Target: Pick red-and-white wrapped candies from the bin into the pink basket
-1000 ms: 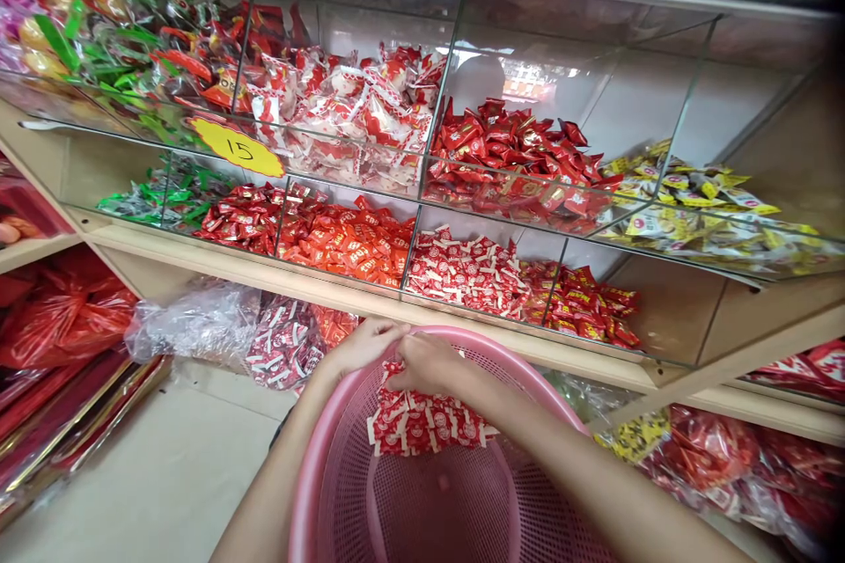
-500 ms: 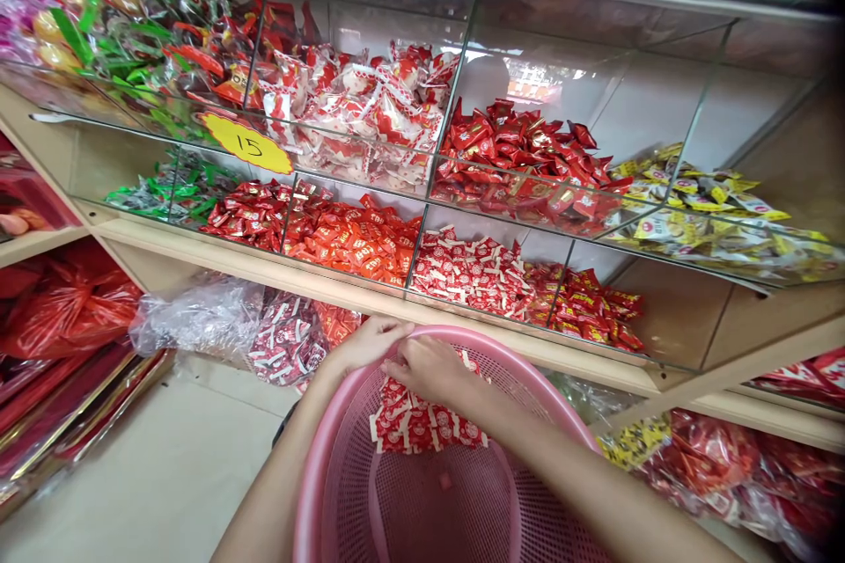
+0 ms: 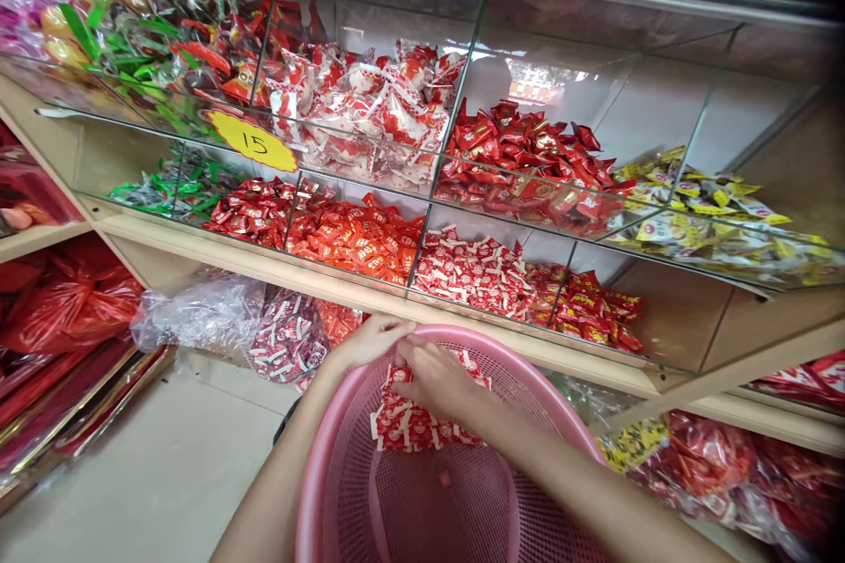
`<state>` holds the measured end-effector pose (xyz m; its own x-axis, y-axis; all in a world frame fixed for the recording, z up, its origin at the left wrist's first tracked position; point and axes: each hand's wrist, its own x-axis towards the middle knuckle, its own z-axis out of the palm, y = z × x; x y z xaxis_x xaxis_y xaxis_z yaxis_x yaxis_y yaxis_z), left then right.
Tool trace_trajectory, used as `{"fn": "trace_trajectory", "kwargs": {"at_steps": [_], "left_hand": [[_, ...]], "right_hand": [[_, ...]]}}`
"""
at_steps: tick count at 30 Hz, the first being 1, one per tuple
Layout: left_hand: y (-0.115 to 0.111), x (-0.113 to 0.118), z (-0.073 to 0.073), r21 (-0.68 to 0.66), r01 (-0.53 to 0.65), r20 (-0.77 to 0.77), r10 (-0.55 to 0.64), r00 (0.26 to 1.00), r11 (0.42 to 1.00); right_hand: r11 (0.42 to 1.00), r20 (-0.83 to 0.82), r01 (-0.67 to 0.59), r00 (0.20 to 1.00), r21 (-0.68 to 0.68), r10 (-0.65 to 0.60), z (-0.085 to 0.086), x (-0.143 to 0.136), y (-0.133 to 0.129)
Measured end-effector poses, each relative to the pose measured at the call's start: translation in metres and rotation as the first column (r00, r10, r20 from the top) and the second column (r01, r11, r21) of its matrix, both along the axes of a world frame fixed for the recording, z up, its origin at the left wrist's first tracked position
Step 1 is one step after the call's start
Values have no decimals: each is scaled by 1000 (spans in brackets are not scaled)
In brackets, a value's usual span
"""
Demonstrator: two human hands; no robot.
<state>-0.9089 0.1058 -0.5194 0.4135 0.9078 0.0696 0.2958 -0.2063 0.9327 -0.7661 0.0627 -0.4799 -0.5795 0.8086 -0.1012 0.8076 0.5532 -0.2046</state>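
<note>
A pink mesh basket (image 3: 317, 466) is in front of me at the lower middle. My left hand (image 3: 373, 341) is closed over its far left rim. Inside, against the far wall, lie red-and-white wrapped candies (image 3: 422, 431) in a bunch; whether a clear bag holds them I cannot tell. My right hand (image 3: 436, 378) reaches across from the right and rests over these candies with curled fingers, close to the left hand. What its fingertips hold, if anything, is hidden. One small pinkish-red piece (image 3: 444, 479) shows lower in the basket.
Beyond the basket, glass shelf bins hold similar red-and-white candies (image 3: 472, 273), orange-red packets (image 3: 363, 237) and yellow packets (image 3: 713, 202). A yellow price tag (image 3: 253, 141) hangs on the upper bin. Clear bags (image 3: 198, 317) and a red bag (image 3: 72, 303) lie below, beside the tiled floor (image 3: 165, 457).
My right hand has shifted slightly up and right over the candies, and its thumb has come away from the fingers. The left hand stays at the rim.
</note>
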Motion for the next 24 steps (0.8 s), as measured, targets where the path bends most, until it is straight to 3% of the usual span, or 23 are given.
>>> {"fn": "trace_trajectory", "kwargs": {"at_steps": [11, 18, 24], "left_hand": [[0, 0, 2, 9, 8, 3, -8, 1000, 1000], [2, 0, -1, 2, -22, -20, 22, 1000, 1000], [3, 0, -4, 24, -5, -17, 6, 1000, 1000]], "right_hand": [[998, -32, 15, 999, 67, -13, -9, 0, -7], [990, 54, 72, 995, 124, -79, -2, -9, -14], [972, 6, 78, 997, 222, -81, -6, -10, -12]]}}
